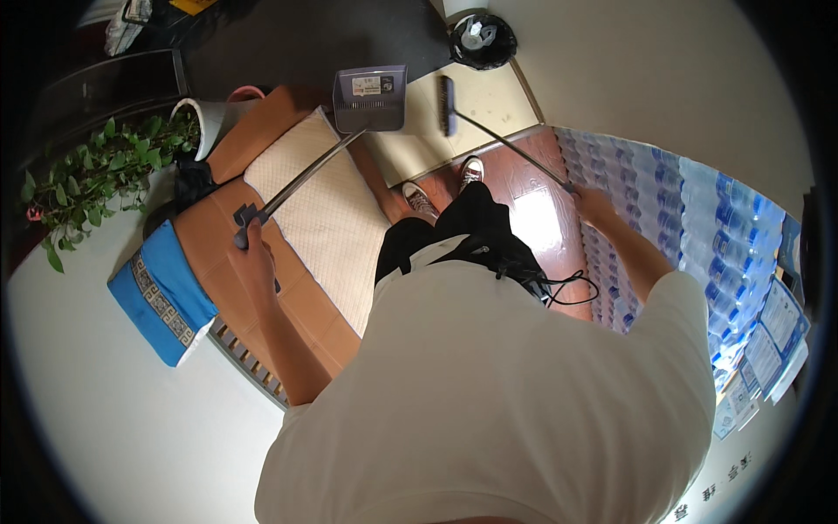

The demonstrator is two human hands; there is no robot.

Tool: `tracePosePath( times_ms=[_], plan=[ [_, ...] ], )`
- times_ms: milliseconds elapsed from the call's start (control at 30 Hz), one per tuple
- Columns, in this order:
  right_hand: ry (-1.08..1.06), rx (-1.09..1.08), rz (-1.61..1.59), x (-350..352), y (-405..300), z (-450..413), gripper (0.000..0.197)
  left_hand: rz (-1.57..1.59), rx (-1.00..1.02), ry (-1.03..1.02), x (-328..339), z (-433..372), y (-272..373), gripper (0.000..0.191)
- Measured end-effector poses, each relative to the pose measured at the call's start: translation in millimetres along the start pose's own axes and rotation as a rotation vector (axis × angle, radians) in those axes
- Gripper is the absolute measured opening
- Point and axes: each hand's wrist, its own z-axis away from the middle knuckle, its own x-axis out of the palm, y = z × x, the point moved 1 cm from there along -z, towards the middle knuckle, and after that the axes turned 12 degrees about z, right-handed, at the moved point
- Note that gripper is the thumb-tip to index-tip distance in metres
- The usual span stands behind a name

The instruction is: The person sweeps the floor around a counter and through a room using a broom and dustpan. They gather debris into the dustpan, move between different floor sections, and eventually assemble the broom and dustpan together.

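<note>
My left hand (252, 255) grips the grey handle end of a long-handled dustpan (370, 114), held over the brown sofa. Its metal pole slants away to a purple-grey pan that bears a label; whether the pan touches the floor I cannot tell. In my right hand (594, 207) is the upper part of a broom (510, 144) with a metal pole. The broom's bristled head (446, 106) is tilted on its side over the pale floor tiles (491, 98), to the right of the pan and apart from it.
A brown sofa (314, 288) with a quilted seat cover (321, 203) and a blue cushion (163, 295) lies left. Potted trailing plant (124, 157) stands beyond. Stacked wrapped water bottles (655, 216) line the right. A black-bagged bin (483, 49) stands ahead. The floor changes to red-brown boards (524, 177).
</note>
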Motion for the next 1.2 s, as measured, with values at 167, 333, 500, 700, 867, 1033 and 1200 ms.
tracePosePath(
  times_ms=[167, 333, 500, 700, 867, 1033, 1200],
  plan=[
    [0.094, -0.089, -0.160, 28.7, -91.9, -59.6, 0.029, -0.040, 0.025, -0.042, 0.5, -21.2, 0.2, 0.027],
    [0.115, -0.025, -0.154, 86.6, -120.8, -101.5, 0.023, -0.163, 0.041, -0.199, 0.9, -71.9, 12.5, 0.028],
    [-0.141, 0.057, -0.036, 99.8, -130.7, -28.6, 0.027, -0.339, 0.163, -0.407, 7.2, -142.8, 12.2, 0.024],
    [-0.102, 0.509, -0.599, 109.4, -193.3, 67.1, 0.042, -0.468, 0.746, -0.705, 42.0, -213.5, 13.0, 0.032],
    [-0.201, 0.757, -0.907, 108.7, -247.3, 148.3, 0.036, -0.788, 0.729, -0.923, 81.7, -243.0, 12.7, 0.038],
    [-0.311, 0.804, -1.324, 78.0, -290.3, 147.6, 0.031, -1.045, 0.919, -1.074, 159.3, -246.8, -14.6, 0.038],
    [-0.097, 0.865, -0.774, 95.0, -306.7, 99.5, 0.025, -1.041, 0.863, -1.197, 221.0, -227.1, -32.7, 0.038]
  ],
)
